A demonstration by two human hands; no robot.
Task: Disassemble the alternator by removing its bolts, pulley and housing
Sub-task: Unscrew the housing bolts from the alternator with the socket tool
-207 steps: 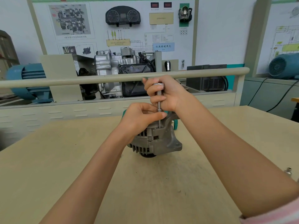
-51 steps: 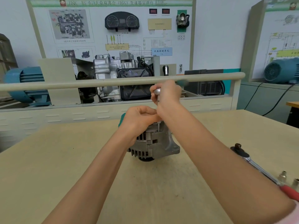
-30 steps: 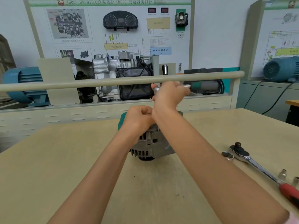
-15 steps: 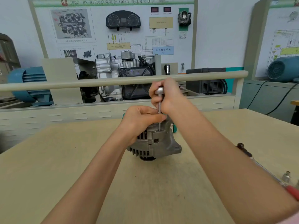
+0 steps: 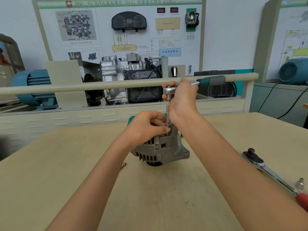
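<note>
1. Right hand [image 5: 180,99]: curled round the head of a small ratchet [image 5: 170,89], its green handle [image 5: 210,80] pointing right. A thin extension [image 5: 168,112] ran straight down from the head to a bolt [image 5: 167,125] on top of the alternator.
2. Left hand [image 5: 146,126]: fingers curled over the top of the alternator [image 5: 164,148], fingertips beside the socket end; it gripped the housing to steady it.
3. Alternator: stood at the middle of the table, grey finned housing facing near, mounting ear to the right. Housing halves were not yet parted; the pulley was hidden.
4. Step in hand, judged: loosening a through-bolt. The extension should be kept in line with the bolt and pressed down so the socket does not slip; the left hand should brace against the turn and stay clear of the swinging handle.
5. Table [image 5: 66,172]: pale wood-look top. A larger ratchet wrench with red grip [image 5: 273,174] lay at the right edge, a loose socket [image 5: 299,184] just beside it; a small metal piece [image 5: 123,165] lay left of the alternator.
6. Room: far side held a beige rail [image 5: 83,86], a gearbox training rig [image 5: 128,80] with a wall display board [image 5: 125,30], and blue motors [image 5: 33,85] at left and right.
</note>
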